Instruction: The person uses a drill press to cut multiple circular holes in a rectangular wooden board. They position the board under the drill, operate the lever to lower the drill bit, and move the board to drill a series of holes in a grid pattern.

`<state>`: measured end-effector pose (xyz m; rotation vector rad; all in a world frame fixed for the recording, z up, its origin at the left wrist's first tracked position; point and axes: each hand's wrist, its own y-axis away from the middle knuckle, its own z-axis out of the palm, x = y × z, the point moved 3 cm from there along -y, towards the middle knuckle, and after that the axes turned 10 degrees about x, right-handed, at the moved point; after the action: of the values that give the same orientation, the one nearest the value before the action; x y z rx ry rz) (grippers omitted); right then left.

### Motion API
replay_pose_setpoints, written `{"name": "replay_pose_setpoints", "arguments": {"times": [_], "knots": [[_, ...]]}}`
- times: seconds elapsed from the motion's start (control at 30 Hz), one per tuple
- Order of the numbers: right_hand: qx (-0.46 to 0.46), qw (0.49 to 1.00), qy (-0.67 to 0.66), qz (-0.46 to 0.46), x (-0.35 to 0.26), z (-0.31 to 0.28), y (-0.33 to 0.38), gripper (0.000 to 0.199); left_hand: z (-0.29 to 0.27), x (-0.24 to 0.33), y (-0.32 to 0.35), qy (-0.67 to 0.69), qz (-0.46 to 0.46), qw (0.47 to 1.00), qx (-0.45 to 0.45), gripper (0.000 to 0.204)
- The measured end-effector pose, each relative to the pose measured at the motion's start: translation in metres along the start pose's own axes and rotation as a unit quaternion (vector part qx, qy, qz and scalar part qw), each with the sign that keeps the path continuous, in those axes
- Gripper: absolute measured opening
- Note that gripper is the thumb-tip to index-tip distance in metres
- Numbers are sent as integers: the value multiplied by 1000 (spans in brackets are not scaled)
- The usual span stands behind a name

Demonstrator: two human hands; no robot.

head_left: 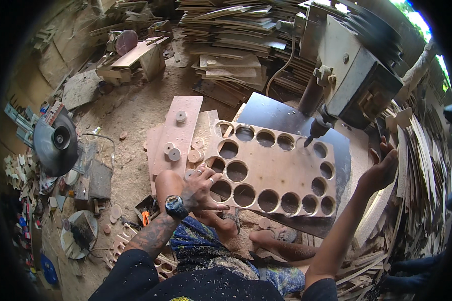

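Note:
A plywood panel [286, 170] with rows of round cut-outs along its edges lies on a dark board [276, 111]. My left hand [203, 188], with rings on its fingers and a watch on the wrist, grips the panel's left edge. Above the panel's far right part hangs a drill press [359, 65]. Its chuck [320, 126] holds a bit whose tip reaches the panel between cut-outs. At the right, my right hand [383, 164] is raised with bent fingers around the end of a dark lever [377, 133], partly hidden.
Round wooden discs [174, 154] lie on pale boards [185, 130] left of the panel. A circular blade machine [58, 138] stands at far left. Stacked sheets [226, 30] rise at the back. Thin offcut strips [422, 175] crowd the right side. Sawdust covers the floor [100, 120].

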<state>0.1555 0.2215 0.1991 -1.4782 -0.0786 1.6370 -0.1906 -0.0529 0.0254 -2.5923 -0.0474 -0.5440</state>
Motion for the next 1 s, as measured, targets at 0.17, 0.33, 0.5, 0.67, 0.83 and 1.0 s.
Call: {"name": "replay_pose_setpoints", "arguments": {"times": [0.17, 0.33, 0.5, 0.67, 0.83, 1.0], "knots": [[7, 999, 29, -43, -16, 12, -22, 35, -1, -2, -3, -4, 5, 1000, -5, 97], [-21, 993, 78, -84, -42, 36, -74, 37, 0, -3, -4, -12, 3, 1000, -5, 96], [-131, 980, 128, -74, -50, 91, -152, 40, -2, 0, -2, -36, 38, 998, 28, 96], [-255, 929, 266, 29, -18, 184, -241, 39, -4, 1, -1, -37, 4, 999, -3, 97], [-283, 898, 335, -5, 21, 217, -291, 35, -42, -23, 38, -80, -65, 994, 26, 96], [-269, 927, 263, -10, 44, 218, -312, 34, -81, -56, 85, -118, -164, 975, 89, 96]]}}
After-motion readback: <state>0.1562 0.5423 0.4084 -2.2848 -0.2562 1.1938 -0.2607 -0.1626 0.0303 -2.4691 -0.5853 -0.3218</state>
